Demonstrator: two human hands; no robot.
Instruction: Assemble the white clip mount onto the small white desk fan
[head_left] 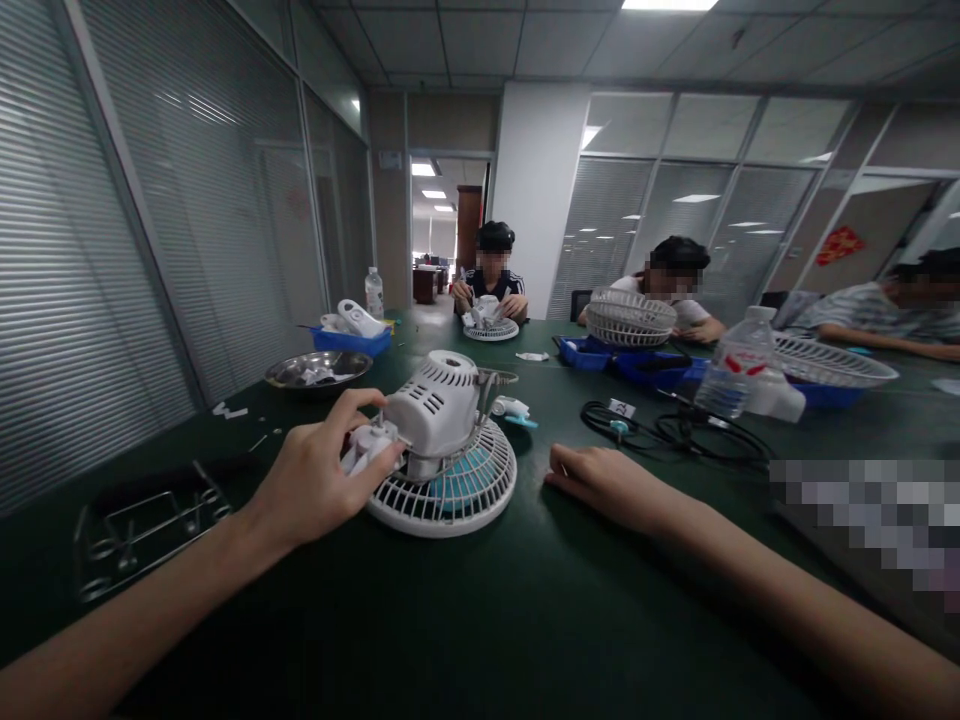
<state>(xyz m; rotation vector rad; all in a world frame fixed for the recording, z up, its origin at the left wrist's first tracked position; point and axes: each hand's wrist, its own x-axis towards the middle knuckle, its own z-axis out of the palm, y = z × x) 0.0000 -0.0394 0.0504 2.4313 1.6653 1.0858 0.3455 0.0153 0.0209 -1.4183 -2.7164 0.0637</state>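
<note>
The left hand (319,475) pinches a white plastic part (370,446), with the thumb on the near side and a finger over the top. This part sticks out from the left side of a white motor cover (440,405), which stands up over a round fan cage (484,510) lying flat on the surface (480,630). The cover is just right of the left hand. The left hand is nearer, as it touches the part; the right hand (604,482) rests to the right, apart from the cage, fingers curled. Its palm faces down, so I can't see if anything is under it. The left fingers hide some of the part's shape. Bars cross over the blue blades (459,482). A small white and blue thing (513,408) past the cage is hard to make out.
</note>
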